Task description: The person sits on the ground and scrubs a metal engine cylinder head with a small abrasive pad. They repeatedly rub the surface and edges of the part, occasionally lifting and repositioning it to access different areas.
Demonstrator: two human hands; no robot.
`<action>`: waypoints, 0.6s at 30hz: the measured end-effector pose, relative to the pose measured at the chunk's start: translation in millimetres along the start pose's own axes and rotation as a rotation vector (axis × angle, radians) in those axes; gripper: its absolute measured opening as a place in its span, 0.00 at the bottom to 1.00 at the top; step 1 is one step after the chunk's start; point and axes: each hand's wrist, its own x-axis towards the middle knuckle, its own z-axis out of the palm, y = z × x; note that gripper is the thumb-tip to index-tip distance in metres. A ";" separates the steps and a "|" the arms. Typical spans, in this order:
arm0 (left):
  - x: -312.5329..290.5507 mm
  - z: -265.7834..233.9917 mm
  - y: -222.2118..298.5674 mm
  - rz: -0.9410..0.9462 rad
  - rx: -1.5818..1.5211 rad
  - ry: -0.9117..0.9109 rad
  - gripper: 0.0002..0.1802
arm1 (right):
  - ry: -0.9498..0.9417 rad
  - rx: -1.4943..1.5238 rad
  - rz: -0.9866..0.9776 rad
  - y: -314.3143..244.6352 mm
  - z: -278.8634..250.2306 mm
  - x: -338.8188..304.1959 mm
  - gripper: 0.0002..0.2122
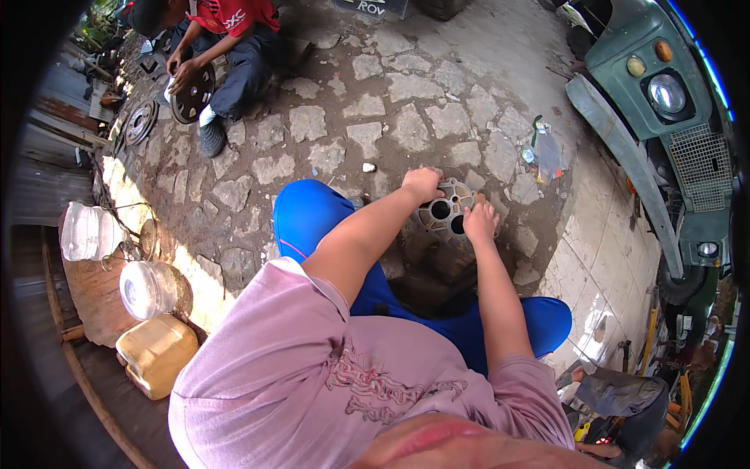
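A grey metal gearbox-type housing [442, 227] stands on the ground between my bent knees. Its flat top face has large round bores and smaller holes along the edge. My left hand [423, 184] is closed on the far left part of its rim, fingers curled over the edge. On the right side of the top face rests my right hand [481, 222], with bent fingers. A small brownish edge shows by those fingertips, too small to name. The housing's lower body lies in shadow.
A co-worker in a red shirt [234, 17] holds a dark round plate [193, 95] at upper left. A yellow jerrycan [158, 356] and clear plastic containers [148, 289] stand left. A green vehicle [664, 86] is at right. A small white object [369, 167] lies on the stone paving.
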 end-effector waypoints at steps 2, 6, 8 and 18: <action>-0.9 8.1 -5.4 0.019 0.041 -0.022 0.31 | 0.019 0.022 -0.005 -2.1 -3.6 -19.4 0.24; -13.0 34.5 -19.3 0.094 0.068 0.052 0.26 | -0.062 0.033 -0.022 -11.2 -19.5 -43.9 0.26; -13.2 44.6 -23.0 0.112 0.084 0.096 0.23 | -0.109 0.050 -0.009 -10.9 -24.4 -40.6 0.27; -5.2 43.6 -25.3 -0.083 -0.125 -0.014 0.23 | -0.231 0.071 -0.047 -2.7 -41.6 -37.5 0.29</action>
